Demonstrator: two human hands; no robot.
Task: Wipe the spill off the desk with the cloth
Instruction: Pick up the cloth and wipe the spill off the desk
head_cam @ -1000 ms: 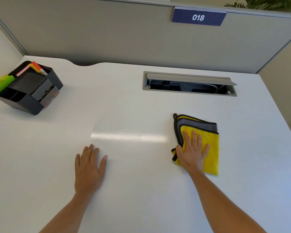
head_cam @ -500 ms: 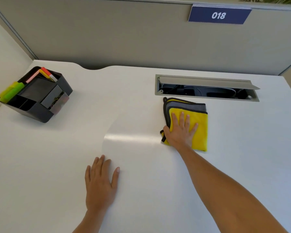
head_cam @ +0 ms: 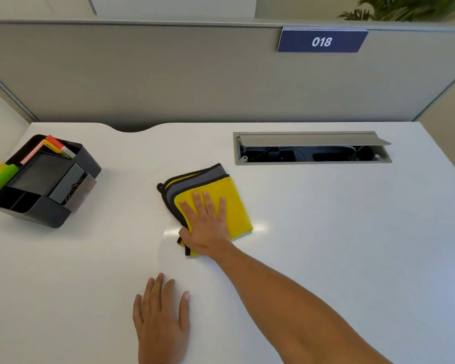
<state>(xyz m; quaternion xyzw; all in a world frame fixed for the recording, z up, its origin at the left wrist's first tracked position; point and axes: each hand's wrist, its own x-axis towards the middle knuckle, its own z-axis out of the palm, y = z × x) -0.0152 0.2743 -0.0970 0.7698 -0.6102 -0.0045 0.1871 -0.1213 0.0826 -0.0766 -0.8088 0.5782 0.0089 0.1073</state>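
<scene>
We see the right hand (head_cam: 208, 227) laid palm-down on the cloth (head_cam: 237, 206), fingers stretched out flat and slightly spread, not gripping; it presses the cloth against the desk (head_cam: 326, 232). The cloth is folded, yellow on top with grey layers and black edging showing at its far-left side. It lies near the middle of the desk, between the organizer (head_cam: 42, 179) and the cable hatch (head_cam: 310, 148), touching neither. A pale glossy streak shows on the desk just beside the cloth's near edge on both sides; whether it is liquid or a light reflection we cannot tell.

The left hand (head_cam: 160, 321) rests flat on the bare desk, nearer to us than the cloth and apart from it, fingers extended and holding nothing.

The organizer is black, stands at the far left, and holds green, orange and yellow markers. The cable hatch is set into the desk at the far right with its lid raised. On the grey partition (head_cam: 168, 74) behind hangs a blue sign (head_cam: 322, 41) reading 018.
</scene>
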